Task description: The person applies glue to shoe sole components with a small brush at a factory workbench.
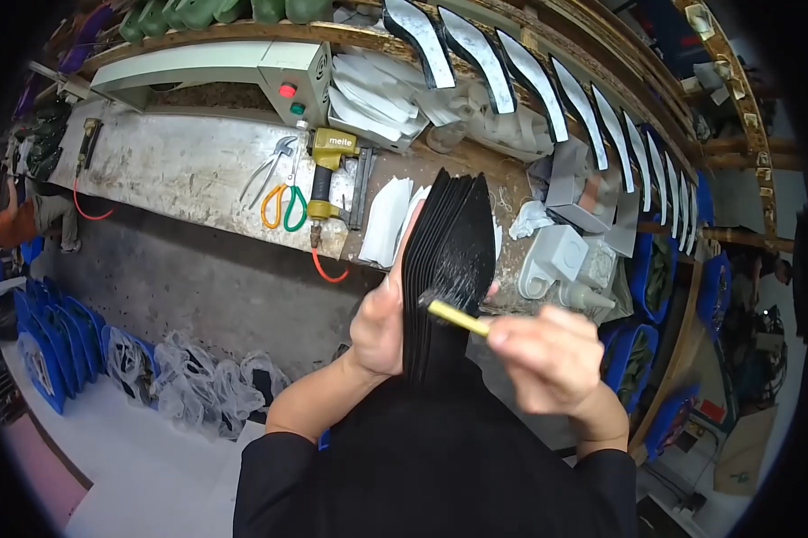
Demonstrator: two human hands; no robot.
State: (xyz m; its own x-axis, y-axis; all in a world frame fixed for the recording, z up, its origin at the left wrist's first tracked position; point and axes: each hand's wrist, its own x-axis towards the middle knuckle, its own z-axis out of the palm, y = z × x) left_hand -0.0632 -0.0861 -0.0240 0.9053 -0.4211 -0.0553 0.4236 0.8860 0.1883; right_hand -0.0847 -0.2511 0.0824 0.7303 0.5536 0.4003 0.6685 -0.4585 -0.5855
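Observation:
My left hand is closed round a thick stack of black insole-shaped sheets, held upright in front of my chest with its layered edges fanned slightly. The face turned to the right has a wet, whitish smear on it. Between the fingers of my right hand is a brush with a yellow handle. Its dark bristles touch the smeared face of the stack, low on it. The fingertips of my left hand show at the stack's right edge; the rest of them are hidden behind it.
On the workbench lie a nail gun with a red hose, scissors and pliers. White sheets lie behind the stack, with a white plastic container to the right. Curved white-faced pieces line the rack above.

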